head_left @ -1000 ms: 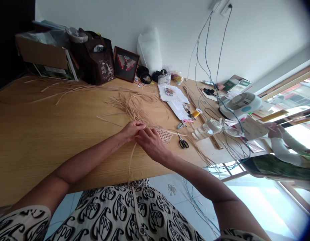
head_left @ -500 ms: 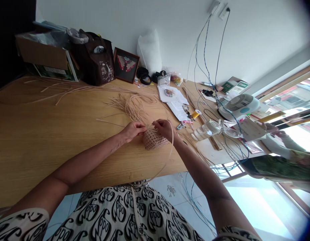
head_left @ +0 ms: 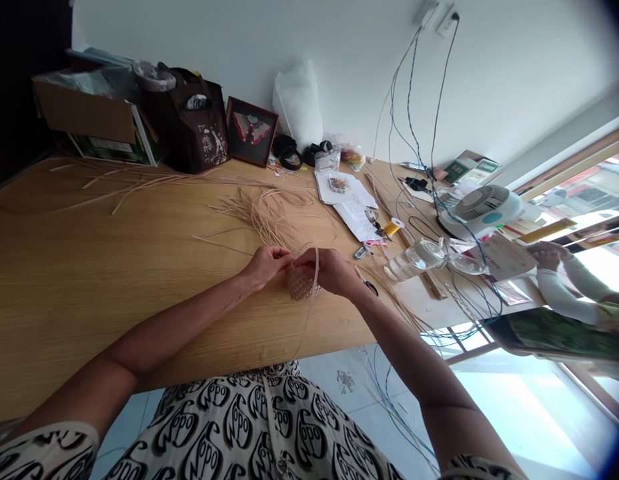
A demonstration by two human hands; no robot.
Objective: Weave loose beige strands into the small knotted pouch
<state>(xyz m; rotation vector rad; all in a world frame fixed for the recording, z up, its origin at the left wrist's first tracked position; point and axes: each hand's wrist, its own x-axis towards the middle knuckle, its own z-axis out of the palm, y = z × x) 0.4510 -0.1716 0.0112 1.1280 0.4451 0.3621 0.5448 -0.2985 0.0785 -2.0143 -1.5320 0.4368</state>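
The woven cane piece [head_left: 302, 285] looks rough and matt, the wood-grain tabletop [head_left: 139, 287] smooth and faintly glossy.

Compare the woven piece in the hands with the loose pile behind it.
The woven piece is tightly interlaced into a compact, rounded form; the loose pile is separate, splayed strands. The woven piece is held between the left hand and right hand; the loose pile lies untouched on the table. The woven piece covers less area than the loose pile. Both are pale, rattan-like strips.
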